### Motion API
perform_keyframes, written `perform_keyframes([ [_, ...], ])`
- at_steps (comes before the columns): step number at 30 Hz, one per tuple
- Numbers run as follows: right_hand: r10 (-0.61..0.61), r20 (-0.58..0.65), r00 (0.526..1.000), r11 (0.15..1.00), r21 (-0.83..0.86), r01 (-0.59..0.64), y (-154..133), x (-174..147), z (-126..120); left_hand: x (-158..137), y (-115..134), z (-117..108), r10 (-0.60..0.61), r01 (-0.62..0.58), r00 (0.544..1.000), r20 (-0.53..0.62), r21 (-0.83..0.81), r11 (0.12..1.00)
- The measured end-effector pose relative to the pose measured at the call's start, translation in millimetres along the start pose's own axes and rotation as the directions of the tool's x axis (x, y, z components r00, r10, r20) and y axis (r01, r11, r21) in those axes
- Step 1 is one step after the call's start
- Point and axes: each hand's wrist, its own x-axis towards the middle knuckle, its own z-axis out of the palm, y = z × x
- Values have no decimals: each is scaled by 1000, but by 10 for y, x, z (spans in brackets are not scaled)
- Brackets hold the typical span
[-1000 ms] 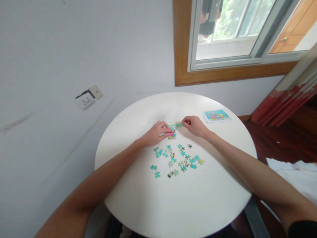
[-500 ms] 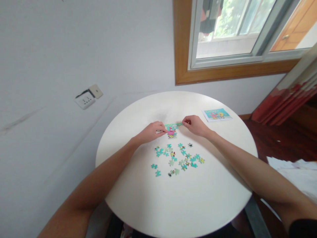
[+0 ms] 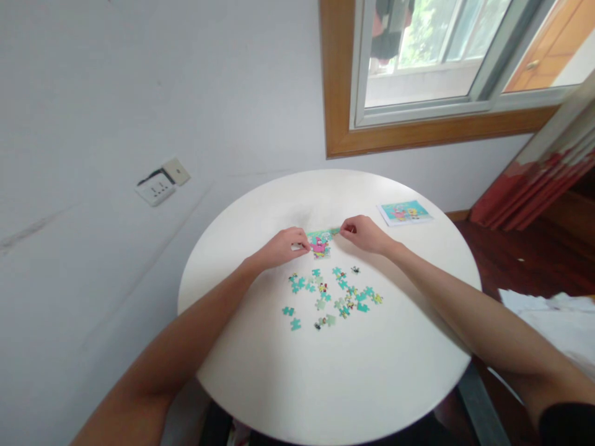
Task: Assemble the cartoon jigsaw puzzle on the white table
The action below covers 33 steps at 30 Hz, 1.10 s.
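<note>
A partly joined jigsaw puzzle with a pink cartoon figure lies on the white round table. At its left edge is my left hand, thumb and finger brought together in a pinch against the edge. My right hand is closed at the right end of the puzzle's green top strip, its fingertips pinching there; the piece between them is mostly hidden. Nearer to me lie several loose jigsaw pieces, mostly teal, some pale green or yellow. Two teal pieces lie apart at the left.
A picture sheet with cartoon figures lies at the table's far right. Behind the table stand a wall with a socket and a wood-framed window. A red and white curtain hangs at right, above white papers.
My left fingertip has drawn back slightly from the pink figure toward the puzzle's left edge. My right hand stays at the top strip's end. The view has shifted a little.
</note>
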Motion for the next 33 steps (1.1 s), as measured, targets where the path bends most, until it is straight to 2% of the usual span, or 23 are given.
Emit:
perform_keyframes([
  [11, 2, 52, 999, 1000, -27, 0, -14, 3, -23, -4, 11, 4, -24, 24, 1000, 5, -40, 999],
  [19, -17, 107, 994, 1000, 11, 15, -91, -37, -56, -4, 6, 14, -43, 43, 999, 3, -33, 999],
  [33, -2, 145, 989, 1000, -26, 6, -20, -19, -35, -4, -2, 24, -79, 79, 997, 9, -55, 995],
])
